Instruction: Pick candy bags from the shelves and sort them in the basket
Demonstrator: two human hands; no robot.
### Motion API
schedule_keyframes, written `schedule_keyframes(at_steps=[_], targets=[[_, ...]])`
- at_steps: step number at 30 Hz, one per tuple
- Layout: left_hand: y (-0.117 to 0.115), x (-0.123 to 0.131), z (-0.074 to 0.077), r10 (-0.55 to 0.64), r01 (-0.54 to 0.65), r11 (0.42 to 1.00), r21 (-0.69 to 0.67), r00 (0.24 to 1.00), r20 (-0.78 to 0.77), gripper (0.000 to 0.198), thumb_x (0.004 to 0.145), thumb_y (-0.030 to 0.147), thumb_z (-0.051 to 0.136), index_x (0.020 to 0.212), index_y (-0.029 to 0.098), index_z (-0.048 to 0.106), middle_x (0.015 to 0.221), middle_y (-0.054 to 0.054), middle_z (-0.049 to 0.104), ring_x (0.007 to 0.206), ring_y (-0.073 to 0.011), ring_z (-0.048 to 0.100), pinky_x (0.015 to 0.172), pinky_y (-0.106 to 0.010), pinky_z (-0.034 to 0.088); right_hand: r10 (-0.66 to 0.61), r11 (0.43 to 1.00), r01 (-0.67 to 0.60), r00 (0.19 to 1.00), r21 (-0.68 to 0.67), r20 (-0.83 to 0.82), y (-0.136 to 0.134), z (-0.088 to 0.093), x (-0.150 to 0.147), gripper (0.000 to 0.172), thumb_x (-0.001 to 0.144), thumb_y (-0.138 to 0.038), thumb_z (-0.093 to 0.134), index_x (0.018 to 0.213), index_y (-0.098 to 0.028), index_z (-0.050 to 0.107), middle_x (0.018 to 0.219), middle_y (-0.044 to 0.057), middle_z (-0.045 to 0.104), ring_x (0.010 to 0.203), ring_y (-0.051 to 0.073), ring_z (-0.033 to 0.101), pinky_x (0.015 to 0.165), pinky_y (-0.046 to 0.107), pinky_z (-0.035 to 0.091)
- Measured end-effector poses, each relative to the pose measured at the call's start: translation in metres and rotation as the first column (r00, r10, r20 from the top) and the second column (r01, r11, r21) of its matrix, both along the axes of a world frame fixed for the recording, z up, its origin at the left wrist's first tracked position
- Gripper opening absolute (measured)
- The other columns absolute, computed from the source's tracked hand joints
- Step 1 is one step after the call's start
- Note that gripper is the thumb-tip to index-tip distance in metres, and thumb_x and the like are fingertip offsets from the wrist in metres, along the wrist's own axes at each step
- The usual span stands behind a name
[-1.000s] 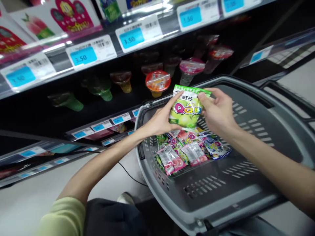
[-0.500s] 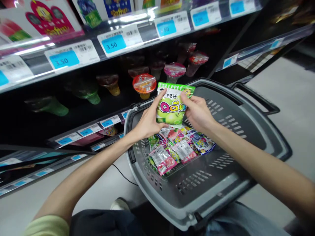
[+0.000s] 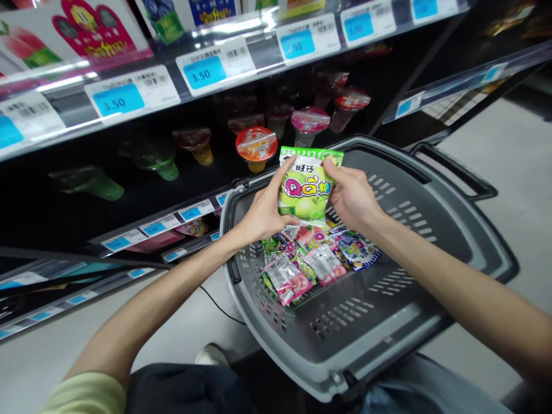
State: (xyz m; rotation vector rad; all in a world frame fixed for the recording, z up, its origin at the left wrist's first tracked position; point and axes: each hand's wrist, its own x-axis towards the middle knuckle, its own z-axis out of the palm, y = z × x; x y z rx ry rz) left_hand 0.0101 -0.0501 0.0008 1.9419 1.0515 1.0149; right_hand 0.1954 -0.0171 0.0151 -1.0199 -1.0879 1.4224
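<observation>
A green and white bag of gummy candy with apples printed on it is held up, front facing me. My left hand grips its left edge, thumb low and index finger along the upper side. On the right side, my right hand pinches the bag near its top corner. Both hands are over a grey shopping basket. Below the bag, several more candy bags lie in a pile: a pink one shows its back, and a blue and white one lies at the right.
A store shelf with price tags runs across the top, with boxes of candy on it. Several cups of jelly stand on the dark shelf behind the basket. A black basket handle sticks out at the right.
The view has shifted slightly, so the surroundings appear a little further right. Both hands keep their hold on the green bag, which has hardly moved relative to the basket.
</observation>
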Motion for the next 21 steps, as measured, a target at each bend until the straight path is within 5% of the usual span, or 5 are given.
schedule_keyframes(at_steps=[15,21], targets=[[0.0025,-0.0014,-0.0015,-0.023,0.022,1.0,-0.006,0.998,-0.066,0.122,0.067,0.034,0.083,0.159,0.03,0.002,0.165,-0.009,0.022,0.147,-0.035,0.033,0.12,-0.05,0.032,0.002,1.0,-0.002,0.998,0.008,0.061,-0.0021,-0.0009,-0.0023,0.049,0.071,-0.07,0.073,0.082,-0.023,0.07,0.09,0.007,0.075,0.098,0.026,0.07,0.076,0.039,0.06],[0.0038,-0.0018,-0.0035,-0.024,0.025,1.0,0.011,0.998,-0.066,0.123,0.066,0.033,0.084,0.159,0.028,0.004,0.162,-0.01,0.03,0.147,-0.0341,0.032,0.12,-0.049,0.031,0.008,1.0,-0.009,0.999,0.001,0.036,-0.0022,-0.0015,-0.002,0.049,0.071,-0.069,0.074,0.085,-0.022,0.071,0.094,0.007,0.075,0.099,0.026,0.07,0.078,0.04,0.061]])
